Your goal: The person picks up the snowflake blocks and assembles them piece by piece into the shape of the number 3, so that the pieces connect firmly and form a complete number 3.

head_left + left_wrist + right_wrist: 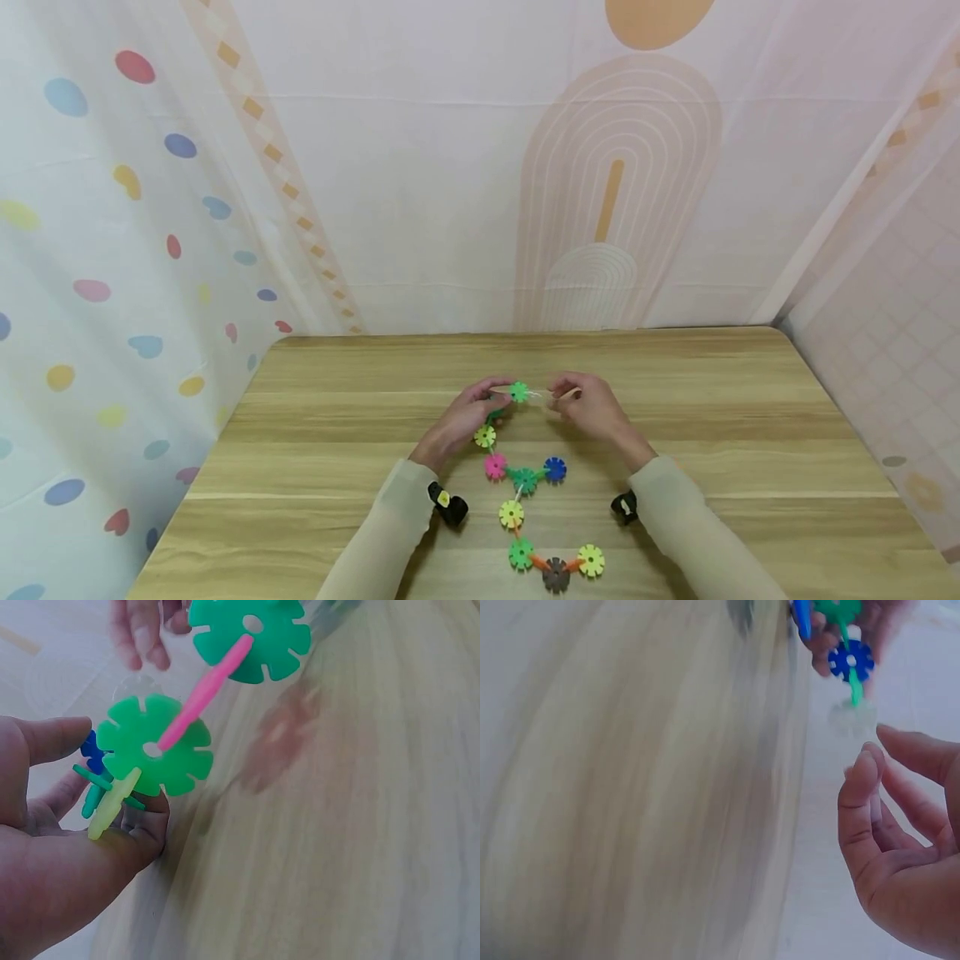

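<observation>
A chain of coloured snowflake discs [525, 481] joined by short sticks lies on the wooden table [337, 433]. Its far end is lifted between both hands. My left hand [463, 419] holds that end: curled fingers [146, 825] support a yellow disc [112, 804] and a green disc [154, 750], from which a pink stick [204, 694] runs to another green disc [251, 637]. A clear disc [853, 718] sits at the tip on a green stick beyond a blue disc [850, 660]. My right hand [900, 825] hovers just short of the clear disc, thumb and fingers apart with nothing between them.
The near part of the chain ends in a green, a dark grey and a yellow disc [556, 568] close to the table's front edge. Patterned cloth walls [480, 167] close in the table at the back and on both sides.
</observation>
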